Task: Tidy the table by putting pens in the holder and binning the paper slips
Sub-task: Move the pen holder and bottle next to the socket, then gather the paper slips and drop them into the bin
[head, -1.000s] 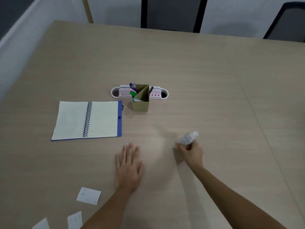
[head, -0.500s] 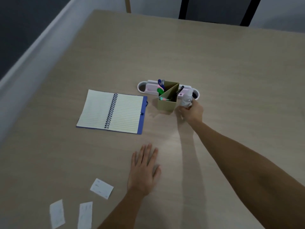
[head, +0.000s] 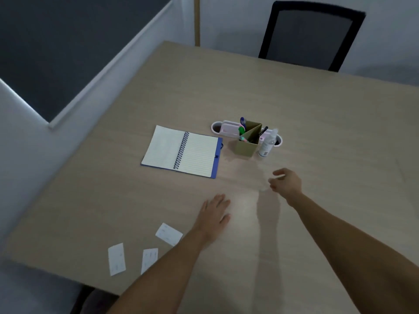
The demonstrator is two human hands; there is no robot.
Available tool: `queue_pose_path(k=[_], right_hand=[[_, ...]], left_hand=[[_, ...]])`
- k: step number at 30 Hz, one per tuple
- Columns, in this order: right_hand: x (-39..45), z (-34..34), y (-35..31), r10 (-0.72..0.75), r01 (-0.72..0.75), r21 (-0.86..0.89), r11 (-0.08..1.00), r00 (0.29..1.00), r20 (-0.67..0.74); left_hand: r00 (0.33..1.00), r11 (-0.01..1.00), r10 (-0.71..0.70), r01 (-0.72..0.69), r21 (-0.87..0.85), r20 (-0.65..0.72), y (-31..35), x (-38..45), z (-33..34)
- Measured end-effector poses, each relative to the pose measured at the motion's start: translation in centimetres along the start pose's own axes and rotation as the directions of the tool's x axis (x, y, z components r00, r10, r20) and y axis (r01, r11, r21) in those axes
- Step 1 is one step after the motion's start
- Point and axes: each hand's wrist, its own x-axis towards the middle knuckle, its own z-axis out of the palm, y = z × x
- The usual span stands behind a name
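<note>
Left hand (head: 214, 214) flat on table (head: 317, 132), fingers together. Right hand (head: 286, 182) empty, fingers loosely curled. Pens (head: 243, 129) in holder (head: 247, 141), centre frame; three paper slips (head: 169, 234) lower left.

Left hand (head: 214, 213) flat — right hand (head: 286, 181) empty

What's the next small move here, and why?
Probably the left hand slides to the nearest slip: three slips lie loose near the table edge, pens are in the holder, and both hands are empty.
</note>
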Motion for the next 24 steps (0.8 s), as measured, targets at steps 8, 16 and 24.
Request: queue_pose_path(k=[8, 16, 24], right_hand=[[-12.7, 7.9, -4.0, -0.285, 0.32, -0.168, 0.932, 0.937, 0.203], [-20.5, 20.4, -5.7, -0.205, 0.716, -0.436, 0.545, 0.618, 0.759], [-21.0, 22.3, -4.3, -0.222, 0.721, -0.615, 0.32, 0.688, 0.691]], left_hand=[[0.867, 0.938, -0.309, 0.209, -0.277, -0.392, -9.8, -11.4, -10.3], [0.879, 0.88, -0.475, 0.475, -0.015, -0.048, -19.6, -20.1, -11.2], [0.888, 0.887, -0.46, 0.46, 0.046, -0.02, -19.5, -19.1, -11.2]])
